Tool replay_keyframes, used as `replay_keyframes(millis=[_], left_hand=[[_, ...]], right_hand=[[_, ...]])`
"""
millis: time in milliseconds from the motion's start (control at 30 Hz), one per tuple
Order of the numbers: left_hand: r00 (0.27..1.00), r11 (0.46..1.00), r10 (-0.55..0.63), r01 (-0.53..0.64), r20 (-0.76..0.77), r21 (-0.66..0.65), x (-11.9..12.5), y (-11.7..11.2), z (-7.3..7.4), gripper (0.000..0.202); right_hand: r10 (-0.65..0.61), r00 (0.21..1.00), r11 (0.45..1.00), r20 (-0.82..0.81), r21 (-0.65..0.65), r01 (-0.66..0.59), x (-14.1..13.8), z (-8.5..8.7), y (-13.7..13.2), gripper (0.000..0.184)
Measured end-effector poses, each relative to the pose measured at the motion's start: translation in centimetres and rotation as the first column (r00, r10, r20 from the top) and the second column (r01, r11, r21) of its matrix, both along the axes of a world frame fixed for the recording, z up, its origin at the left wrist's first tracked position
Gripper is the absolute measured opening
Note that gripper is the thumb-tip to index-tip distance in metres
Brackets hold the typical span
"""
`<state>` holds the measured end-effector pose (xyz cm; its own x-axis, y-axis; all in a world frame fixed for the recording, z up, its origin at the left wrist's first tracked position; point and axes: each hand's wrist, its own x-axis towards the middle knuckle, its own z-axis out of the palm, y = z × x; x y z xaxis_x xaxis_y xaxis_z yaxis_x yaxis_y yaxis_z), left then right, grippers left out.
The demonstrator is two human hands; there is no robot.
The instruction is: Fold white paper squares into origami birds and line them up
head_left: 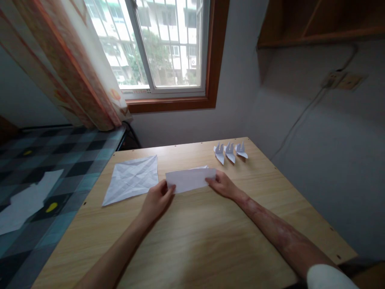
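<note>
A white sheet of paper (190,180), folded into a long strip, is held between my two hands over the middle of the wooden table. My left hand (158,197) pinches its left end, thumb in front. At the right end, my right hand (223,184) grips it with thumb and fingers closed. A bit of another paper edge shows behind the strip's top. To the left lies a creased square sheet (134,176), flat and covered in fold lines. Three folded paper cranes (229,152) stand in a row beyond my right hand.
The wooden table (180,241) reaches the wall below the window (171,44). A bed with a checked cover (69,160) adjoins on the left, with loose white paper (30,200) on it. A cable (296,114) hangs from a wall socket at right, under a shelf (325,38).
</note>
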<state>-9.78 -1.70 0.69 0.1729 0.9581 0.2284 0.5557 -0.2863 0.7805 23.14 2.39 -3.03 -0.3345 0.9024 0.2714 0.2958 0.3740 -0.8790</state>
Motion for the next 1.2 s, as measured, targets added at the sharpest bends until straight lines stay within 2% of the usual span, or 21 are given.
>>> replay_keyframes(millis=[33,133,233,333,433,500,633,767,967,1200], left_hand=[[1.0,1.0,0.029,-0.029,-0.009,0.008,0.2,0.3,-0.2,0.026],[0.991,0.989,0.131,-0.129,-0.015,0.077,0.7,0.8,-0.8,0.037],[0.977,0.943,0.19,-0.153,-0.1,0.297,1.4,0.8,-0.8,0.055],[0.963,0.909,0.106,0.007,-0.247,0.417,2.0,0.7,-0.5,0.054],[0.925,0.9,-0.072,0.222,-0.373,0.376,2.2,0.7,-0.4,0.052],[0.891,0.898,-0.132,0.293,-0.435,0.327,2.2,0.8,-0.5,0.053],[0.867,0.91,-0.145,0.306,-0.477,0.279,1.9,1.0,-0.7,0.047],[0.868,0.897,-0.163,0.328,-0.469,0.295,1.6,1.1,-0.8,0.051],[0.881,0.908,-0.13,0.289,-0.454,0.302,1.4,1.1,-1.2,0.037],[0.862,0.889,-0.14,0.326,-0.487,0.321,1.3,0.8,-0.5,0.055]], right_hand=[[-0.023,0.999,1.0,-0.045,-0.005,0.022,0.0,-0.3,0.3,0.027],[-0.119,0.987,0.992,-0.111,0.034,0.124,-0.2,-1.0,0.8,0.065],[-0.182,0.983,0.97,-0.027,0.157,0.184,-0.3,-0.8,0.7,0.086],[-0.173,0.976,0.937,0.132,0.328,0.122,-0.3,-0.1,0.4,0.084],[-0.204,0.944,0.903,0.26,0.422,0.079,-0.4,0.3,0.1,0.076],[-0.226,0.92,0.903,0.319,0.423,0.075,-0.4,0.4,0.0,0.071],[-0.169,0.899,0.916,0.404,0.4,-0.008,-0.5,0.3,-0.1,0.066],[-0.1,0.877,0.925,0.469,0.368,-0.092,-0.5,0.5,-0.2,0.063],[-0.072,0.866,0.916,0.494,0.376,-0.138,-0.5,1.0,-0.4,0.074],[-0.139,0.86,0.898,0.49,0.429,-0.099,-0.7,1.5,-0.8,0.069]])
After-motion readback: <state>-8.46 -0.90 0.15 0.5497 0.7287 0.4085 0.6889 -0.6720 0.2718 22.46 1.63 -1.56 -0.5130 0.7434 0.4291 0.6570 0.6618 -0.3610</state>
